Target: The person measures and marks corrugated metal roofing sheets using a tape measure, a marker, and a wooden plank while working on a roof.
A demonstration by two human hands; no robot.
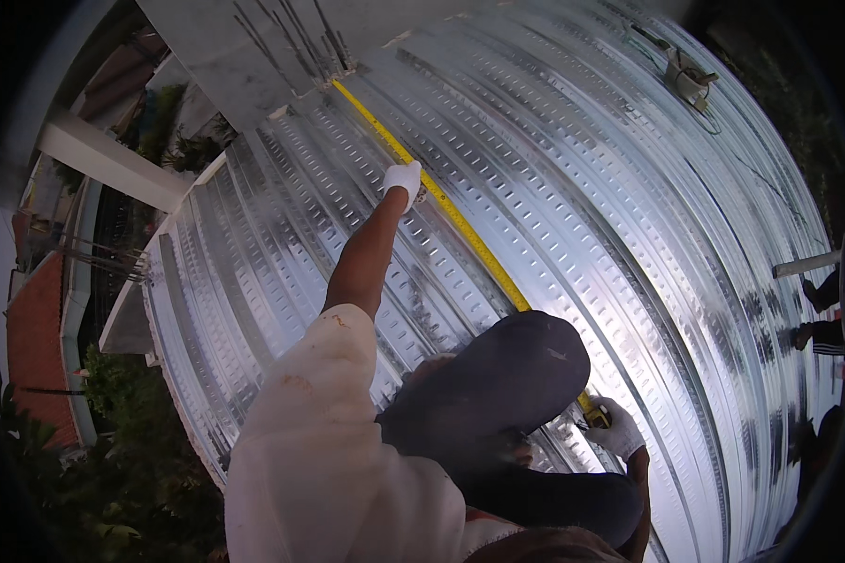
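Note:
My left hand, in a white glove, has its fingers closed on the extended yellow tape measure blade, which lies along the ribbed, dimpled galvanized metal decking up to a cluster of rebar at a concrete face. My right hand, also gloved, grips the black and yellow tape case low at the right, beside my dark-trousered bent knee. The knee covers part of the blade between my hands.
A concrete beam and rebar at the left edge border the decking, with red roofs and trees beyond. A metal tool with cable lies upper right. Dark-clad limbs of other people and a pale pipe show far right.

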